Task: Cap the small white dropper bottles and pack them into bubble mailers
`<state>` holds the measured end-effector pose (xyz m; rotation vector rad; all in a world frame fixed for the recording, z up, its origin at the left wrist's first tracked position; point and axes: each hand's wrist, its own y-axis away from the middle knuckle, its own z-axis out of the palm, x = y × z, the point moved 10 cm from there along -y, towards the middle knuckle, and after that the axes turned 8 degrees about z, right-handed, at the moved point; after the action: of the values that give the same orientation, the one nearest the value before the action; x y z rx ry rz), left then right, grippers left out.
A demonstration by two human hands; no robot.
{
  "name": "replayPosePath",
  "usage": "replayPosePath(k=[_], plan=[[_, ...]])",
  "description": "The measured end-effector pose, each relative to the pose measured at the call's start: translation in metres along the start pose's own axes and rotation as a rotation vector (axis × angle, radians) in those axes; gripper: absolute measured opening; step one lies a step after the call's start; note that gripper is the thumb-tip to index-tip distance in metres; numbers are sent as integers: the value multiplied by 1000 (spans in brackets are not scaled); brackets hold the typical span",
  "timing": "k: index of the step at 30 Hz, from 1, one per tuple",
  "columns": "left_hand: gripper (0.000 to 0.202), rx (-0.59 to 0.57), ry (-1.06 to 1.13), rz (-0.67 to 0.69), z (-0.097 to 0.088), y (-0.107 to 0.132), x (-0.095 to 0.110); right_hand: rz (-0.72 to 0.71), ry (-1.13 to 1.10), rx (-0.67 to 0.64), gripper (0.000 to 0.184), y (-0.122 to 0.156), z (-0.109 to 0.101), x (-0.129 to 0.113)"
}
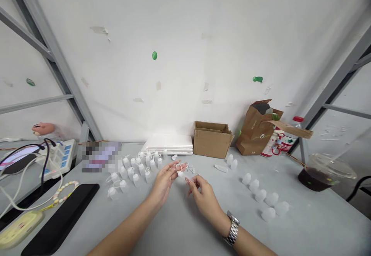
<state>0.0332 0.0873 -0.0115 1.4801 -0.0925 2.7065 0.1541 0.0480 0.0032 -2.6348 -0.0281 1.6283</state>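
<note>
Left hand (164, 184) pinching small white plastic dropper bottle (180, 174) at frame centre, fingers closed on it. Right hand (205, 202) just beside, fingers apart, no grip. Tethered-cap bottles (136, 169) left of hands; frosted bottle bodies (261, 196) lower right; cardboard box (212, 140) beyond.

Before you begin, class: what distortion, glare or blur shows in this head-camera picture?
In the head view, the wide lens slants the grey metal frame; bright light washes out the white sheets; the small plastic bottles look soft-edged; a pixelated patch hides part of the table.
</note>
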Motion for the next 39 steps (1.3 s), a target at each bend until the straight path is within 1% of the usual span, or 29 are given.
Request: replayPosePath(k=[6, 10, 13, 15, 18, 22, 25, 27, 29, 30, 31, 32, 33, 34, 36, 37, 38, 39], plan=[[25, -42, -12, -12, 4, 0, -5, -14, -16, 8, 36, -2, -3, 1], [22, -60, 70, -50, 6, -1, -9, 42, -105, -40, 36, -4, 1, 7], [26, -65, 93, -92, 7, -1, -13, 63, -176, -51, 38, -5, 1, 9], [29, -85, 41, -82, 8, -1, -13, 55, -194, -48, 39, -5, 0, 8], [30, -125, -38, -23, 10, 1, -8, 47, -177, -43, 39, -6, -1, 8], [32, -106, -118, 15, 9, 4, -4, 3, -121, -32, 35, -5, -3, 1], [33, -114, -175, 28, 12, 4, -3, -45, -35, -57, 27, -3, 1, -4], [35, -156, -233, 39, 17, 4, -4, -59, 18, -81, 22, -3, 3, -2], [37, -163, -325, 72, 17, 4, -5, -55, 31, -95, 25, -6, 1, 4], [37, -148, -399, 115, 16, 5, -3, -52, 16, -92, 28, -10, -3, 7], [37, -130, -505, 185, 14, 6, 2, -56, -9, -76, 30, -15, -8, 10], [36, -117, -636, 287, 15, 9, 11, -65, -38, -43, 32, -21, -16, 13], [34, -127, -781, 418, 21, 15, 21, -79, -63, 9, 35, -27, -26, 14], [33, -167, -922, 570, 31, 24, 30, -97, -73, 80, 38, -33, -37, 15], [29, -324, -1113, 900, 60, 52, 42, -131, -37, 219, 44, -43, -55, 13], [26, -418, -1154, 1054, 73, 68, 43, -141, -7, 254, 44, -47, -57, 10], [23, -499, -1168, 1191, 83, 83, 44, -144, 17, 258, 44, -51, -55, 6], [20, -558, -1165, 1306, 90, 97, 45, -142, 27, 230, 42, -55, -47, 2]])
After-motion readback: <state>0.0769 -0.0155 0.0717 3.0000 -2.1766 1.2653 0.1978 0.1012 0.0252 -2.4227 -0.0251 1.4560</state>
